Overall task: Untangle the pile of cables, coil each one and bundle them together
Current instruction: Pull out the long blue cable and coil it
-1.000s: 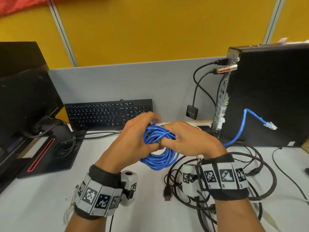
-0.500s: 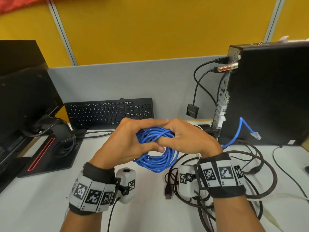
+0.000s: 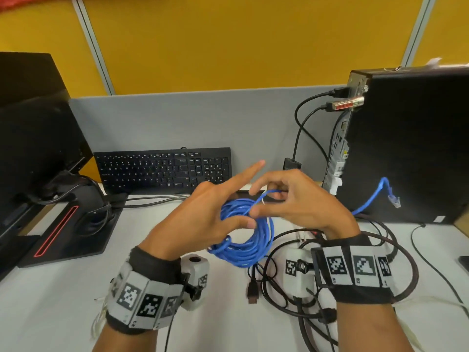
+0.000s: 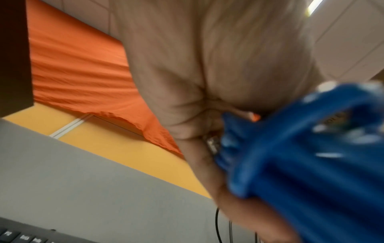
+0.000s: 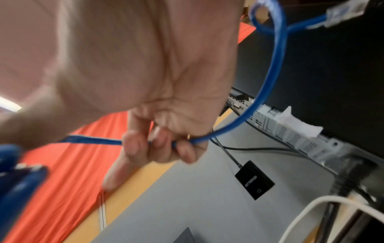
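head view downward, wrist views upward, close, sharing blue cable (image 3: 253, 240)

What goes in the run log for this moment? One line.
left hand: holds blue cable coil | right hand: pinches loose tail | black cables: uncoiled on desk | stage: wrapping tail

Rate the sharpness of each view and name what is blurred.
Head view: mostly sharp, left hand slightly smeared. Left wrist view: heavily blurred, blue coil a smear. Right wrist view: palm blurred, right hand fingers and cable plug soft, adapter clearer.
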Motion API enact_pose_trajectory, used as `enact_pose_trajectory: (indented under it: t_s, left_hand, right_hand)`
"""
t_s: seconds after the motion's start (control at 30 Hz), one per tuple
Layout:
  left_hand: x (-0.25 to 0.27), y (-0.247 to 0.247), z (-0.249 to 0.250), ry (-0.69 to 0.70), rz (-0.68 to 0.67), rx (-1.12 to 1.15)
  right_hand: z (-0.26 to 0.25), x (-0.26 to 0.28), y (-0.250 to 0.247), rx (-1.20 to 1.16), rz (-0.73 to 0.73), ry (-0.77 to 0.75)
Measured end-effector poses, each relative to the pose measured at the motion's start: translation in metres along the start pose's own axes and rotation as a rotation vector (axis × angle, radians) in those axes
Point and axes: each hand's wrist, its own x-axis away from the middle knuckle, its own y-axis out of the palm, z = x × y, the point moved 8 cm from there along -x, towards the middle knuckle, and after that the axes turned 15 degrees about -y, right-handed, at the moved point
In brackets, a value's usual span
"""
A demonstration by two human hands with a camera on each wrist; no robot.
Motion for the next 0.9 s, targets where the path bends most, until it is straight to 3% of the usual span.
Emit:
enact_pose_trajectory:
  t_s: [0.13, 0.2, 0.43, 0.63, 0.77, 0.9]
  left_hand:
    - [0.010, -0.007, 0.005, 0.071, 0.016, -0.035]
    - [0.012, -0.008, 0.014, 0.085, 0.036, -0.020]
    - [0.018, -0.046, 0.003, 0.037, 0.292, 0.010]
    - [0.021, -0.062, -0.026, -0.082, 0.325, 0.243]
    - [0.026, -0.085, -0.058, -0.213, 0.548, 0.345]
    - [0.035, -0.096, -0.076, -0.282, 0.744, 0.431]
  right_hand:
    - [0.003, -0.006, -0.024, 0.090, 0.307, -0.067]
    - [0.000, -0.008, -0.025, 0.223, 0.341, -0.112]
    - [0.001, -0.005, -0.024, 0.404, 0.215, -0.090]
    - [0.015, 0.001, -0.027, 0.522, 0.066, 0.024]
    - [0.028, 0.005, -0.020, 0.514, -0.025, 0.144]
    - [0.039, 0.007, -0.021, 0.585, -0.006, 0.260]
